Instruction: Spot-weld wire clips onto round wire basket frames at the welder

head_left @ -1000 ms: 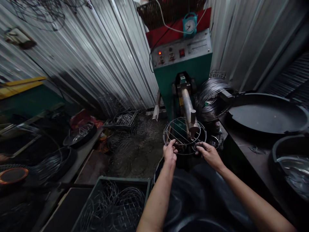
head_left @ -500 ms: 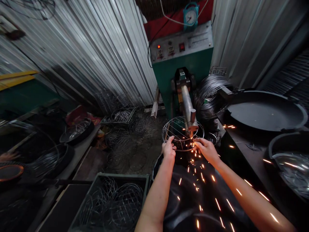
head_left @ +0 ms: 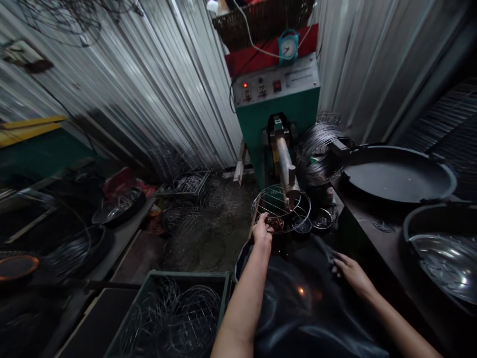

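A round wire rack [head_left: 281, 209] lies under the metal arm [head_left: 286, 166] of a green welding machine [head_left: 278, 107]. My left hand [head_left: 263, 229] grips the rack's near left rim. My right hand [head_left: 348, 271] is off the rack, lowered to the right and resting on the dark apron [head_left: 298, 303] over my lap; its fingers are curled and I see nothing in it. A last spark glows on the apron.
A coil of wire [head_left: 316, 151] sits right of the machine. A large dark pan [head_left: 398, 174] and a steel bowl [head_left: 443, 258] stand on the right bench. A green crate [head_left: 175, 313] of wire rings is at lower left. Wire racks litter the floor.
My right hand has let go of the rack and dropped back onto the apron. The shower of sparks seen half a second ago has died out.
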A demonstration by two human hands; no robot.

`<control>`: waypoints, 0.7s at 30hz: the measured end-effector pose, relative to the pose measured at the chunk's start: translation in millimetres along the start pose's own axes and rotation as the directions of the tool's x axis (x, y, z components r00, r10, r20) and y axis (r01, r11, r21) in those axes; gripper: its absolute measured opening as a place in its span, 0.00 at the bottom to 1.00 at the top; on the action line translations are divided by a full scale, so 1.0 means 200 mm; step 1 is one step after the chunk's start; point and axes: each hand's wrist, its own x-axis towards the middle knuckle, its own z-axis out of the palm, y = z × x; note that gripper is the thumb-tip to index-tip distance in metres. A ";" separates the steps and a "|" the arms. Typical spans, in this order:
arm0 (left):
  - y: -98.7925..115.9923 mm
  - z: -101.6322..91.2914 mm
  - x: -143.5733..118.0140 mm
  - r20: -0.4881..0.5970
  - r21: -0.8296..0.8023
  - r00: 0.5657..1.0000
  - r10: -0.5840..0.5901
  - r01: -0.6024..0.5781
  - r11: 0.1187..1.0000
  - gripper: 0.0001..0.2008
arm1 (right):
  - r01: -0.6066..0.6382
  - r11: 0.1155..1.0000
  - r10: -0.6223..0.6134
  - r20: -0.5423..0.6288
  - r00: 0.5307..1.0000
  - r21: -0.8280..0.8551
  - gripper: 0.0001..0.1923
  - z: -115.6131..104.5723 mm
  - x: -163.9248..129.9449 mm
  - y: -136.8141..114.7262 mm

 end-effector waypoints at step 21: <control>-0.02 -0.01 0.01 -0.017 -0.016 1.000 0.018 -0.018 1.000 0.18 | 0.098 0.974 -0.088 0.056 0.995 -0.204 0.30 -0.03 -0.03 0.08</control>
